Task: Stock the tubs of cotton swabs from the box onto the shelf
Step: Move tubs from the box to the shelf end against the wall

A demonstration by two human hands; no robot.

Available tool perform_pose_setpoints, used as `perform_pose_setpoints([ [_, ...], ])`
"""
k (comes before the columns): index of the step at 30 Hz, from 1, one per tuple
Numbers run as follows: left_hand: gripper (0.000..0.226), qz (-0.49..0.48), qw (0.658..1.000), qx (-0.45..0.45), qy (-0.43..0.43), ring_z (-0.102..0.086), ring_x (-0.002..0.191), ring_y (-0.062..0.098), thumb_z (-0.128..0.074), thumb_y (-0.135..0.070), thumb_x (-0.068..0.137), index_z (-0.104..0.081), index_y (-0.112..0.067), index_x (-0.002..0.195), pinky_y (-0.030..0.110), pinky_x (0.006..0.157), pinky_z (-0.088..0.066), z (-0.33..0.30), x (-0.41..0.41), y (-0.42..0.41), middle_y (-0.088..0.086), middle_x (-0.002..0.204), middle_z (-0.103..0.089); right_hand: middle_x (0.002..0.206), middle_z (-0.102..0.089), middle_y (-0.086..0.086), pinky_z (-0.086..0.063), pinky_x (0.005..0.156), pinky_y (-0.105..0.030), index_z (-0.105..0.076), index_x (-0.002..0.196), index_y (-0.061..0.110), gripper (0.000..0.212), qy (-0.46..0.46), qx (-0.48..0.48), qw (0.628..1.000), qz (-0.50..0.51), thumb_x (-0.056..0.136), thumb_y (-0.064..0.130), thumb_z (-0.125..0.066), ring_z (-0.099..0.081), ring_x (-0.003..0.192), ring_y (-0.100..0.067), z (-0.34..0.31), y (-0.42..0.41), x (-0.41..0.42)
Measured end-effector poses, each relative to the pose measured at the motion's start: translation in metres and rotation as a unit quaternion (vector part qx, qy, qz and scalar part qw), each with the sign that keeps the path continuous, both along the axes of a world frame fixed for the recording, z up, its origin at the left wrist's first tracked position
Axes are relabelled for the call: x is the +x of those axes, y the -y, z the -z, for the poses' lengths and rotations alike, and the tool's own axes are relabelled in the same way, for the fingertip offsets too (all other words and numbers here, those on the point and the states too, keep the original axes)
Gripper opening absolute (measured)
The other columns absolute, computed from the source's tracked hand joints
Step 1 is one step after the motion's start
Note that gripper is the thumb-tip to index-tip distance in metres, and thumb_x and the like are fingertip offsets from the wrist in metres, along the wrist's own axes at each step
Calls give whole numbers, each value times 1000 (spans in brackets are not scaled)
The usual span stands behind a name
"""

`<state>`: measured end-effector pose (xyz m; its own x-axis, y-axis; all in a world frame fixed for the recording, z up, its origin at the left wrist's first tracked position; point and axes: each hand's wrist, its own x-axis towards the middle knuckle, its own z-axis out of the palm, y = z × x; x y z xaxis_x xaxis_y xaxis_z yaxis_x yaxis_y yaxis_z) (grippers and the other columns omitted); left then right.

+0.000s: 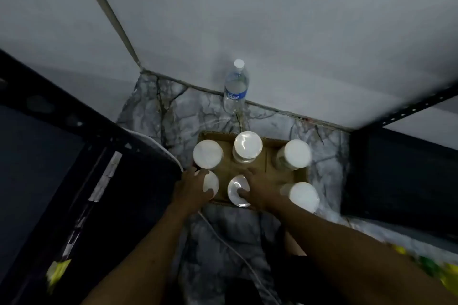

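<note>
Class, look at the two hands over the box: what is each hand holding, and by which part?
Left hand grips the near-left tub by its white lid; right hand grips the near-middle tub by its lid.

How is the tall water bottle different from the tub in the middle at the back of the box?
The clear plastic water bottle stands on the marble floor by the wall; the white-lidded round tub stands in the cardboard box. The bottle has a small cap and blue label; the tub has a wide lid. Both are upright and untouched.

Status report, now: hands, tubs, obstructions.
Left hand grips near-left tub; right hand grips near-middle tub. Six tubs in box. Nothing blocking; water bottle stands behind, apart.
</note>
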<state>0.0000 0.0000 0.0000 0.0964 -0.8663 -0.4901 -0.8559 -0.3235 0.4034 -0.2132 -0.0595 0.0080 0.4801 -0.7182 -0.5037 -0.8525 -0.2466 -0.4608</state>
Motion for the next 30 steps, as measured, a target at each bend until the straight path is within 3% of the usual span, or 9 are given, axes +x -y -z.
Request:
perform_pose_setpoints([
  [4, 79, 8, 999, -15, 44, -27, 134, 34, -64, -60, 75, -36, -26, 141, 44, 104, -37, 34, -10, -11, 12, 148, -24, 136, -43, -5, -36, 104, -35, -43, 131, 19, 71, 71, -3, 996, 53, 76, 56, -69, -43, 121, -22, 34, -19, -2],
  [6, 86, -3, 999, -31, 41, -25, 135, 34, -64, -65, 71, -32, -29, 142, 45, 105, -37, 51, -12, -16, 13, 151, -19, 134, -42, -1, -40, 101, -36, -39, 130, 23, 80, 99, -4, 993, 67, 69, 62, -71, -43, 119, -18, 50, -25, -2],
  [12, 88, -56, 995, -87, 11, -39, 125, 29, -55, -73, 61, -31, -34, 137, 44, 94, -45, 69, -16, -26, 6, 142, -35, 142, -32, 3, -42, 101, -39, -30, 131, 34, 96, 100, -57, 992, 55, 54, 74, -69, -39, 125, -18, 79, -37, 8],
  [16, 96, -92, 989, -106, -37, -37, 127, 24, -52, -70, 52, -40, -29, 137, 37, 102, -38, 53, -19, -35, 1, 138, -38, 128, -43, 8, -45, 97, -34, -39, 125, 34, 82, 161, -52, 982, 80, 58, 71, -69, -46, 114, -8, 71, -47, 14],
  [20, 74, -136, 977, -156, -45, -42, 122, 23, -72, -52, 64, -47, -31, 131, 36, 99, -41, 25, -23, -49, -2, 129, -45, 109, -46, 18, -40, 88, -24, -46, 115, 25, 60, 227, -73, 965, 114, 69, 49, -76, -48, 98, 2, 49, -56, 10],
  [23, 72, -161, 970, -174, -54, -43, 118, 23, -72, -51, 64, -51, -31, 129, 33, 96, -41, -1, -24, -65, -3, 128, -46, 104, -51, 9, -41, 82, -24, -48, 107, 23, 52, 226, -104, 958, 143, 68, 44, -74, -52, 96, -8, 29, -64, 9],
  [26, 86, -181, 962, -198, -54, -45, 116, 23, -61, -60, 50, -52, -30, 130, 29, 90, -41, -31, -24, -80, -1, 128, -46, 103, -54, 2, -48, 81, -37, -47, 102, 26, 56, 245, -101, 949, 170, 59, 51, -71, -54, 96, -17, 15, -67, 13],
  [30, 87, -193, 949, -243, -52, -48, 119, 24, -67, -55, 49, -56, -25, 130, 34, 96, -44, -71, -14, -101, 3, 131, -51, 96, -55, 2, -46, 77, -35, -60, 104, 13, 49, 260, -125, 945, 151, 65, 37, -78, -55, 94, -20, -28, -67, 19],
])
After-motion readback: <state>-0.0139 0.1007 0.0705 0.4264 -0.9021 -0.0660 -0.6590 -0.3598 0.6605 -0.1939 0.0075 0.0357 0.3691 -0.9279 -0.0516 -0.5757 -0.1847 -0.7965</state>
